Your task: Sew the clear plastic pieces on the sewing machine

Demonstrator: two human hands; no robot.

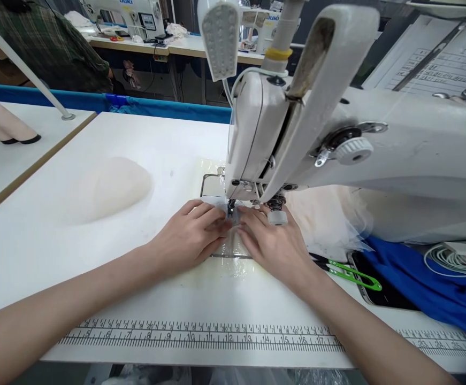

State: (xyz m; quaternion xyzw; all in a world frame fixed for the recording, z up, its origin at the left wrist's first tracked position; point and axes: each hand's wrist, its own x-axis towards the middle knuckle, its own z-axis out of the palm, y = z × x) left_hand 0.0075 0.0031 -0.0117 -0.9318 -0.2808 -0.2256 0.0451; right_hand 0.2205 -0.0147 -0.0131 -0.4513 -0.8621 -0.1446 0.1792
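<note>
A white sewing machine head stands over the table, its needle and presser foot down between my hands. Under the foot lies a thin, see-through pale fabric, hard to make out against the plate. My left hand is just left of the foot, fingers bent together and pinching the fabric's edge. On the other side my right hand also has its fingers closed on the fabric, close to the foot. Part of its fingers is hidden behind the machine's knob.
A pale sheer cup-shaped piece lies on the left. Right of my hands are more sheer pieces, green-handled snips, a phone and blue cloth. A ruler strip lines the front edge. Behind sits another person.
</note>
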